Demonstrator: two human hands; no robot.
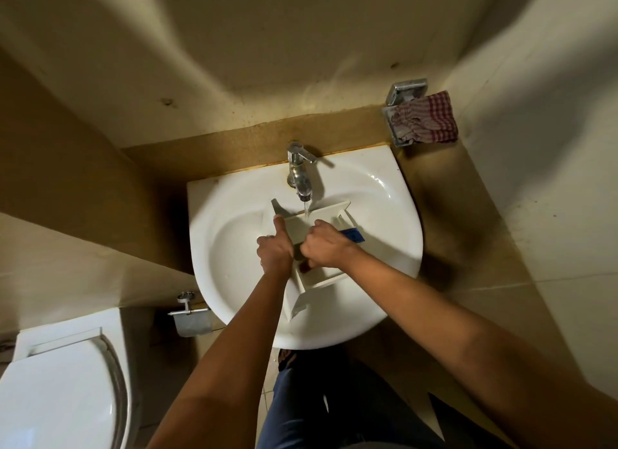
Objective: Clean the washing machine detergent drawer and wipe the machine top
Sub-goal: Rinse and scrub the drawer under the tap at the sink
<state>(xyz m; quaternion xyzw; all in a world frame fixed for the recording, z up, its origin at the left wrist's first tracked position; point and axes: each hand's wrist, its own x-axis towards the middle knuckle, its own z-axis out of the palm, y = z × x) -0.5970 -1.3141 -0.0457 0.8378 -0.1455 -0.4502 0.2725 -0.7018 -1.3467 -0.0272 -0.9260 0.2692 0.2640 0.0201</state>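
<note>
One big white sink [234, 221] filled the middle of our view, and the detergent drawer [322, 276] lay inside it. The drawer was long, and its long way ran from the near rim of the sink up toward the tap [298, 171]. Its far end sat under the tap and its near end pointed back at us. Our left hand [276, 248] was on the left side of the drawer, fingers curled round the left wall, thumb laid straight along it toward the tap. Our right hand [326, 244] was just beside it on the right, knuckles up, fingers curled down into a middle box. We could not tell if those fingers held anything. A checked cloth [424, 117] hung on the wall, well apart to the right. A small blue piece [352, 235] of the drawer showed just past the right hand. A thin stream of water [306, 211] fell into the far box, just beyond both hands. We think the near boxes stayed out of the water, so the drawer would have to shift or turn.
</note>
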